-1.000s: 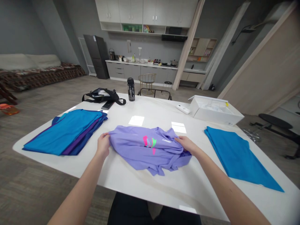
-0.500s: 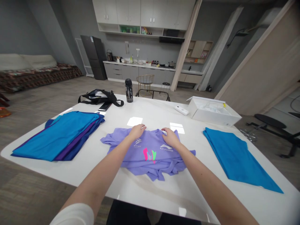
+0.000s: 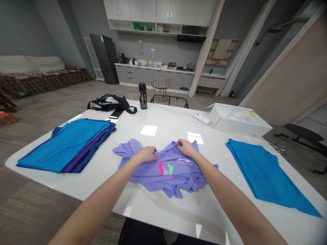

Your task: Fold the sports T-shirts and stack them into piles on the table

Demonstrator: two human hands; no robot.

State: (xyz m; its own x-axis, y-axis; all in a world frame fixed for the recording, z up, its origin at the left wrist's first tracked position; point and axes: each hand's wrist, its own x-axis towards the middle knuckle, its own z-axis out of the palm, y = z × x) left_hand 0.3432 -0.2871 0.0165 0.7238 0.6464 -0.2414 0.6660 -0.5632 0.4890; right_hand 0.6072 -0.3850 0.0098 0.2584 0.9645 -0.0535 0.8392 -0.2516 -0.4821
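white table [image 3: 171, 122] here, clothes stack [image 3: 68, 139] at 10 o'clock, blue garment [image 3: 258, 170] at 2. purple shirt [image 3: 185, 177] lies at 12, print [image 3: 161, 168] up, near end bunched. change over last half second: left hand [image 3: 147, 154] dropped onto the collar [image 3: 167, 149], right hand [image 3: 187, 148] roughly same spot. both now look pinched on it; i'd call collar controlled, lower cloth not yet flat.

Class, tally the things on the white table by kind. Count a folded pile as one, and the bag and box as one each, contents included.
Clothes: 3 (purple shirt, folded pile, blue folded cloth)
Black bag: 1
Phone: 1
Bottle: 1
White handheld device: 1
White box: 1
Total: 8
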